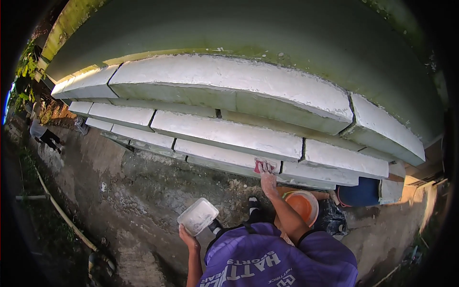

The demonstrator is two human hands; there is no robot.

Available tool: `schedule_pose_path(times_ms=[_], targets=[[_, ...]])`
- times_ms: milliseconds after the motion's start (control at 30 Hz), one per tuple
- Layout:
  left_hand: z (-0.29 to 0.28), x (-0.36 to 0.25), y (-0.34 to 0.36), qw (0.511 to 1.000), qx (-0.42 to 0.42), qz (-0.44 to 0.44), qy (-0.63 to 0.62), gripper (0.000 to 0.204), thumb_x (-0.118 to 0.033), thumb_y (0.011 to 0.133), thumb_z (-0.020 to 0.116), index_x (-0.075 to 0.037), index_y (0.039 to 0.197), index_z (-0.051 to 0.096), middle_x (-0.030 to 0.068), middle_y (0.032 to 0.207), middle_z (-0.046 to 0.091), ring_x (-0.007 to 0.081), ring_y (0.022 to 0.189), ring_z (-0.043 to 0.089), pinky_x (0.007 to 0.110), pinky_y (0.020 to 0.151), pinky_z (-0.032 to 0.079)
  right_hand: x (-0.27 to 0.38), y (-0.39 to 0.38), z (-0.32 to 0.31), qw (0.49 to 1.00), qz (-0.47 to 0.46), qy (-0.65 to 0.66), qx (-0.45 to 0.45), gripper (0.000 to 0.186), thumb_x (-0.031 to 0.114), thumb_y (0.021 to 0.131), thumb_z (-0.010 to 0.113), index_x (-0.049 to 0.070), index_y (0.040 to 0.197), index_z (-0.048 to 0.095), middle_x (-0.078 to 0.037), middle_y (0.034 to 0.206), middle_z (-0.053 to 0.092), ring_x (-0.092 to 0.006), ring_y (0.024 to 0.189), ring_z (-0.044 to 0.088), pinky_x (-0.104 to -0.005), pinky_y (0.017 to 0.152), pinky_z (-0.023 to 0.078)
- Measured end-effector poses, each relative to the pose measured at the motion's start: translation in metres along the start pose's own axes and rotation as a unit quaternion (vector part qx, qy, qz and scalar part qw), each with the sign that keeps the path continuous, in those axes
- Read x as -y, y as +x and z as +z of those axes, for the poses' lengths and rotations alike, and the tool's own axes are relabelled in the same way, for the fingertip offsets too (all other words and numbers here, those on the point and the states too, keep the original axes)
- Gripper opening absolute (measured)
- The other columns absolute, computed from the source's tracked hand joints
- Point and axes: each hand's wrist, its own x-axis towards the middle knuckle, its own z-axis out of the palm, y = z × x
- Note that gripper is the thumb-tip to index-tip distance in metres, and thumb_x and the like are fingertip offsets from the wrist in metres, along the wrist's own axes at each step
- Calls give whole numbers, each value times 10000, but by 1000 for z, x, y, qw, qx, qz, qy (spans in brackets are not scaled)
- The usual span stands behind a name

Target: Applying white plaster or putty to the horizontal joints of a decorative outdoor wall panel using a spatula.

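Observation:
My left hand (188, 236) grips the edge of a shallow white rectangular tub (197, 216), tilted, with whitish residue inside. It is held out over the ground, left of my legs. Reaching forward, my right hand (268, 180) is dusted with white and closed on a small red pad (260, 165), whose exact kind I cannot make out. That pad meets the lowest white-coated ledge (224, 155), close to a dark vertical gap. Above it, further long ledges (229, 129) rise in tiers, their tops coated white and split by dark gaps.
An orange bucket (301, 208) stands right of my right forearm, beside a black plastic bag (333, 216). A dark blue tub (359, 192) sits near the ledges' right end. Another person (42, 133) is at far left. A pale pipe (64, 212) lies along the rough concrete ground.

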Motion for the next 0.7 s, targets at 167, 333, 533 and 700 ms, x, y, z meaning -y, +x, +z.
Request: schedule_pose_path(times_ms=[167, 333, 533, 700], targets=[[26, 0, 4, 1000, 20, -19, -11, 552, -404, 971, 438, 8, 1337, 414, 115, 1312, 475, 234, 1190, 488, 372, 1002, 390, 38, -52, 13, 996, -83, 7, -15, 510, 117, 838, 520, 84, 1343, 459, -154, 1383, 460, -283, 1258, 472, -396, 942, 469], [35, -2, 3, 1000, 6, -19, 6, 548, -406, 969, 439, -5, 1342, 413, 116, 1310, 476, 240, 1194, 484, 385, 1003, 392, 14, -54, -24, 988, -126, 88, -17, 503, 117, 854, 501, 89, 1353, 447, -148, 1375, 467, -277, 1259, 468, -395, 946, 464], [43, -1, 1, 1000, 10, -20, 13, 539, -405, 971, 438, -15, 1342, 414, 122, 1303, 479, 245, 1176, 501, 392, 984, 415, -45, -12, -18, 996, 22, -16, -84, 509, 67, 841, 501, 117, 1346, 459, -159, 1339, 485, -298, 1213, 504, -403, 927, 487], [56, 0, 6, 999, 10, -34, -4, 529, -397, 979, 431, -14, 1344, 414, 120, 1307, 474, 240, 1154, 518, 384, 981, 420, -13, -44, -19, 999, 14, 17, 31, 503, 86, 847, 495, 123, 1348, 455, -223, 1263, 527, -352, 1058, 590, -437, 875, 500]])
